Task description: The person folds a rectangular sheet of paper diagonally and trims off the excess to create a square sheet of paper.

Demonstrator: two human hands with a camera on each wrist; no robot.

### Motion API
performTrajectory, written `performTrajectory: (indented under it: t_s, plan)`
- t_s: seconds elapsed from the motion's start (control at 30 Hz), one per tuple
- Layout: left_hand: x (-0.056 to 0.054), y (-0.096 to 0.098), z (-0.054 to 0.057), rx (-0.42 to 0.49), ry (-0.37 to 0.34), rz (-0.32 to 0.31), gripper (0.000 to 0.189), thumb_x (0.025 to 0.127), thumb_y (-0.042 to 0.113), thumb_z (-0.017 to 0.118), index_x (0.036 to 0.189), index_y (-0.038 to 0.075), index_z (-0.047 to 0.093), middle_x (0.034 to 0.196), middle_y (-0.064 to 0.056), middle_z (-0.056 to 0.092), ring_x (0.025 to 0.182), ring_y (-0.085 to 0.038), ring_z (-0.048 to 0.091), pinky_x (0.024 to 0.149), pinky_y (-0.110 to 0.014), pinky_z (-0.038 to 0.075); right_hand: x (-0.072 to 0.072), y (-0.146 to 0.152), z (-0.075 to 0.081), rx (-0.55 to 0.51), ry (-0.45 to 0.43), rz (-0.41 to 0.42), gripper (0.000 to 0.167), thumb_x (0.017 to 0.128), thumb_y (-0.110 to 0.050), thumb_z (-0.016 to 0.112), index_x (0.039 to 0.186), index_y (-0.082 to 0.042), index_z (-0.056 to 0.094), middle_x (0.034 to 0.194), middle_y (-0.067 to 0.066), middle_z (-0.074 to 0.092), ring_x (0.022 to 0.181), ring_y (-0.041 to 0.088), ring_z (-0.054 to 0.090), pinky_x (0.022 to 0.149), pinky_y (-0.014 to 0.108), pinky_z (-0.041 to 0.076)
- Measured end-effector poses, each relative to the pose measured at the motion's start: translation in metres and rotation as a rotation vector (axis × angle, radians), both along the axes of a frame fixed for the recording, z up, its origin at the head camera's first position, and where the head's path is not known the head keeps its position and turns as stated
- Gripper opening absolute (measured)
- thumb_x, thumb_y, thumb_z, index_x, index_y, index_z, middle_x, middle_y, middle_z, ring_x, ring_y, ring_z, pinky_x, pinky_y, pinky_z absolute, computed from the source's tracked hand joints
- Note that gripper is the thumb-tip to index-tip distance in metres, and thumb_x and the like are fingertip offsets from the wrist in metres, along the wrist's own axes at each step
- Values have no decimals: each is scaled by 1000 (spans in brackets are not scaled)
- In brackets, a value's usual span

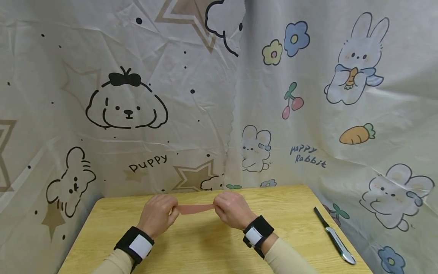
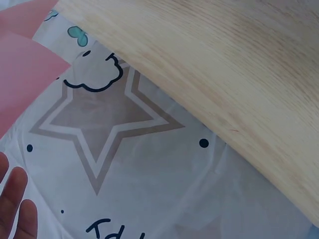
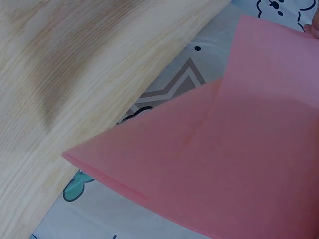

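A sheet of pink paper [image 1: 195, 209] is stretched between both hands above the far part of the wooden table [image 1: 191, 247]. Its left end is pinched by the left hand [image 1: 158, 214], thumb against curled fingers. At the other end the right hand [image 1: 235, 210] grips it the same way. Seen from the right wrist, the paper [image 3: 199, 149] is bent over into a pointed, folded shape. The left wrist view catches part of the pink paper [image 2: 25, 74] at the left edge, with a few fingertips [image 2: 15, 189] below it.
A knife [image 1: 337, 239] with a dark blade and a silver and dark handle lies near the table's right edge. A cloth curtain [image 1: 191, 125] printed with cartoon animals hangs behind and along the sides of the table.
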State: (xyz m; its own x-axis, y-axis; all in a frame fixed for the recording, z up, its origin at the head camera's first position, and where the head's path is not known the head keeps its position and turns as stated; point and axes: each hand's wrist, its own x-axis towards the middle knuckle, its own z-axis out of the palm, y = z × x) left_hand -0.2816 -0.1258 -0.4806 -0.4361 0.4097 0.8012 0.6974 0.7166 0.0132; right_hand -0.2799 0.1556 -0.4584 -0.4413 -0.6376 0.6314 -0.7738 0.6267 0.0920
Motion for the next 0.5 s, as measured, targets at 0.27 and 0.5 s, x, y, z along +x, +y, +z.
performTrajectory:
  t_s: [0.27, 0.5]
  plan:
    - [-5, -12, 5, 38, -8, 109, 14, 72, 6, 61, 68, 16, 53, 64, 5, 52, 56, -12, 48, 51, -33, 41, -1, 4, 1, -7, 8, -15, 16, 86, -10, 65, 75, -21, 59, 70, -12, 52, 63, 3, 47, 56, 19, 40]
    - [1, 11, 19, -57, -38, -43, 19, 79, 18, 73, 96, 9, 68, 91, -3, 64, 87, -23, 62, 76, -43, 51, -2, 0, 2, -21, 9, 5, 16, 86, -10, 64, 75, -20, 59, 68, -12, 49, 62, 4, 44, 56, 20, 38]
